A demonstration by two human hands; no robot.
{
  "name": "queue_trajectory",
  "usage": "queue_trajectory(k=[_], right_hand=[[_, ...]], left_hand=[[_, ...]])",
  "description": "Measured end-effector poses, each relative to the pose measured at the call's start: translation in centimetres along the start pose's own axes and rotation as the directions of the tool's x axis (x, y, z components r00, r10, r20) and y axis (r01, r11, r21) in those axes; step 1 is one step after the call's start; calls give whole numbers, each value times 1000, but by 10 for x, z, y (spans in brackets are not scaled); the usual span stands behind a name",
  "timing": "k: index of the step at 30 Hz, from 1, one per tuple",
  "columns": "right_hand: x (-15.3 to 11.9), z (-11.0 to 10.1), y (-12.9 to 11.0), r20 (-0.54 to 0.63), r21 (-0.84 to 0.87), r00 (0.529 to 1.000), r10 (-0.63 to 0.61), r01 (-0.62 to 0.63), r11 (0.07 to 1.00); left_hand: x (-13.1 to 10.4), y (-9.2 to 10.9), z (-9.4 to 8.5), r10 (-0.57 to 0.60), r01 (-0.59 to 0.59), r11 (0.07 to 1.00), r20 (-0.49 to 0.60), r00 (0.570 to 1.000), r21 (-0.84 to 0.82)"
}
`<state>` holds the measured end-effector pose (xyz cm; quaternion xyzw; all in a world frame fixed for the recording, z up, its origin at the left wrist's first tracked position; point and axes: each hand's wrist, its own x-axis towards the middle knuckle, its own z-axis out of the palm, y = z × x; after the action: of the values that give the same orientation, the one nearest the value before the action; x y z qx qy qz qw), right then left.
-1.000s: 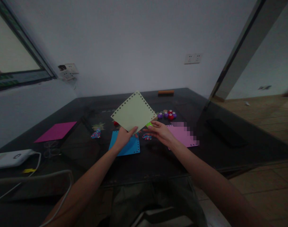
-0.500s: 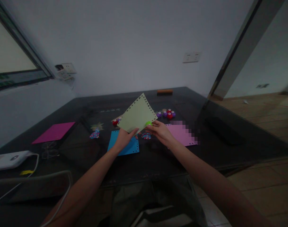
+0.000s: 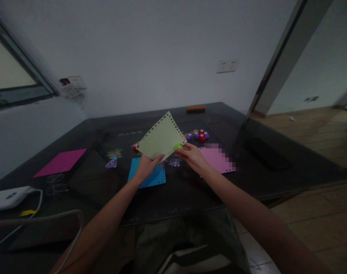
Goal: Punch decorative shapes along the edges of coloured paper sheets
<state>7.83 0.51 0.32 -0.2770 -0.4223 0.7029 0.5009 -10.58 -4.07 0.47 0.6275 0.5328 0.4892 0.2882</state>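
A pale yellow-green sheet of paper (image 3: 163, 137), with rows of small punched holes along two edges, is held up at a tilt over the table. My left hand (image 3: 147, 166) is closed on its lower corner, thumb on top and fingers underneath. In my right hand (image 3: 192, 156) is a small bright green craft punch (image 3: 178, 146), sitting at the sheet's lower right edge. The fingers partly cover the punch. Below the sheet lie a blue punched sheet (image 3: 154, 176) and a small pile of coloured paper bits (image 3: 175, 163). A pink punched sheet (image 3: 217, 160) lies beside my right wrist.
Several red and purple craft punches (image 3: 201, 135) stand behind the sheet. A magenta sheet (image 3: 61, 163), another pile of paper bits (image 3: 111, 162) and a white device (image 3: 9, 198) with a cable are at left. A brown block (image 3: 195, 109) lies at the back, a dark flat object (image 3: 266, 152) at right.
The whole view has shifted slightly, so everything appears a little further left. Both hands keep their hold on the sheet and the green punch, with little other visible movement.
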Motion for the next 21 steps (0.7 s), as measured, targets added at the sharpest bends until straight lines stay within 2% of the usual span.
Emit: queue_trajectory(k=[6, 12, 17, 21], right_hand=[[0, 0, 0, -13, -3, 1000, -8, 8, 1000], [1, 0, 0, -11, -9, 1000, -19, 19, 1000], [1, -1, 0, -10, -23, 1000, -24, 23, 999], [1, -2, 1, -10, -29, 1000, -27, 27, 999]], left_hand=[[0, 0, 1, -30, 30, 999, 2, 1000, -20], [0, 2, 0, 30, -30, 998, 13, 999, 52], [0, 3, -1, 4, -3, 999, -14, 1000, 37], [0, 4, 0, 40, -40, 997, 0, 999, 71]])
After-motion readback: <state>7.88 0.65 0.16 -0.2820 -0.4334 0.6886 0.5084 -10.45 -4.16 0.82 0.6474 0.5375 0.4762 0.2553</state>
